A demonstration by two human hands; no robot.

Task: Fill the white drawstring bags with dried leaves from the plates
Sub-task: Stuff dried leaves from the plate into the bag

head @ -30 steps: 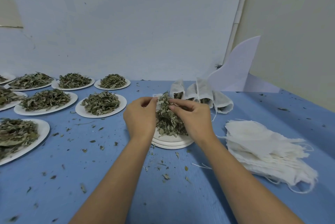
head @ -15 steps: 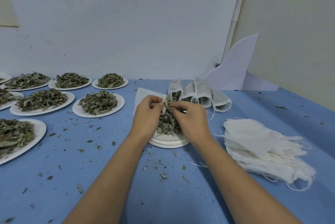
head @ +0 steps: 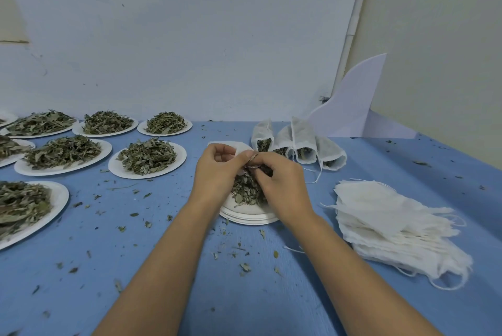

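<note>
A white drawstring bag (head: 239, 147) is held over a stack of white plates (head: 248, 215) in the middle of the blue table. My left hand (head: 214, 172) grips the bag at its mouth. My right hand (head: 282, 186) pinches dried leaves (head: 245, 189) at the bag's opening, with more leaves heaped on the plate below. The bag's lower part is hidden behind my hands.
Several plates of dried leaves (head: 148, 157) stand at the left. Several filled bags (head: 298, 142) lie behind the plate stack. A pile of empty white bags (head: 394, 224) lies at the right. Leaf crumbs litter the blue table (head: 163, 240). A white board (head: 353, 107) leans at the back right.
The bag has come up into view behind my left hand. My hands have closed together at its mouth, and the raised bunch of leaves has dropped lower between them.
</note>
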